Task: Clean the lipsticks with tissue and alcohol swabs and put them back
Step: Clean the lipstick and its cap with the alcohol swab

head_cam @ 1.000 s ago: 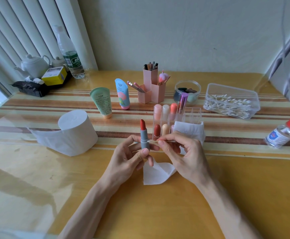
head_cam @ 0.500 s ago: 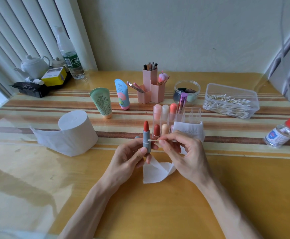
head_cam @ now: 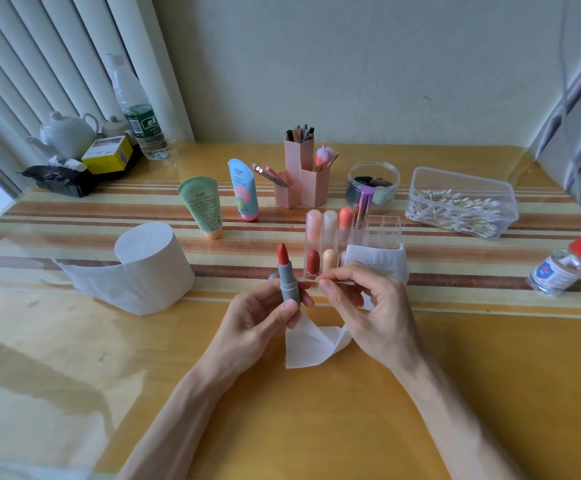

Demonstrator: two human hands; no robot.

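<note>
My left hand [head_cam: 259,317] holds a grey lipstick [head_cam: 287,278] upright, its red bullet extended at the top. My right hand [head_cam: 368,308] pinches a cotton swab [head_cam: 342,282] lying level, its left tip at the side of the lipstick tube. A piece of white tissue [head_cam: 311,344] lies on the table under both hands. Behind them stands a clear lipstick organizer [head_cam: 382,233] with several lipsticks in it and a folded tissue [head_cam: 375,263] in front of it. An alcohol bottle [head_cam: 564,266] with a red cap lies at the right.
A tissue roll [head_cam: 150,266] stands at the left. A clear box of cotton swabs [head_cam: 460,202] is at the back right. Two cream tubes [head_cam: 202,207], a pink brush holder [head_cam: 301,174] and a round jar [head_cam: 374,183] stand behind. A water bottle [head_cam: 140,116] and teapot [head_cam: 67,133] occupy the far left corner.
The lipstick has shifted slightly right and lower in my left hand, closer to the swab. My right hand keeps the swab at the tube's side.
</note>
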